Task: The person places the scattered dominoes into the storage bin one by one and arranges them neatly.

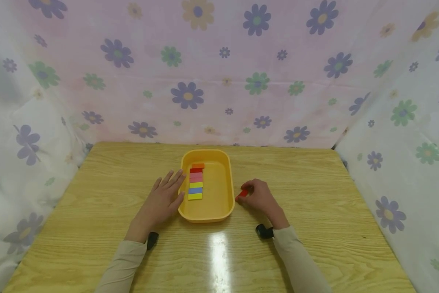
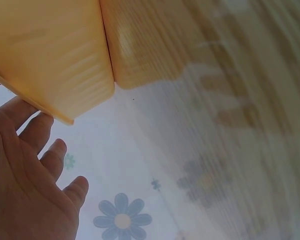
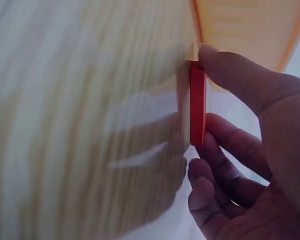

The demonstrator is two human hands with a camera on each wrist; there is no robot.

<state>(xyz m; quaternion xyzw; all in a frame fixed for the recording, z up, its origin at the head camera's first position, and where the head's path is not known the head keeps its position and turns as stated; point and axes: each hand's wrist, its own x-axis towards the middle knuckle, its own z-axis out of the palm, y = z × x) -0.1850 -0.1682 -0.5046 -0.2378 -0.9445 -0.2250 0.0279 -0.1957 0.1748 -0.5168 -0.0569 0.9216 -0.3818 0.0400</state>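
Note:
A yellow plastic tray (image 1: pixel 219 205) stands on the table with a column of small flat blocks (image 1: pixel 195 184) along its left side: orange, red, pink, yellow and blue. My left hand (image 1: pixel 160 204) rests against the tray's left rim, its fingers spread and straight; the left wrist view shows the fingertips at the rim. Just outside the tray's right side, my right hand (image 1: pixel 260 197) holds a red block (image 3: pixel 198 104) between thumb and fingertips. The block lies flat, on or very close to the tabletop; I cannot tell whether it touches.
The wood-grain table (image 1: pixel 314 195) runs back to a flowered cloth (image 1: pixel 219 81) that hangs behind it and on both sides. A dark wrist camera (image 1: pixel 264 231) sits by the right wrist and another dark camera (image 1: pixel 152 240) by the left.

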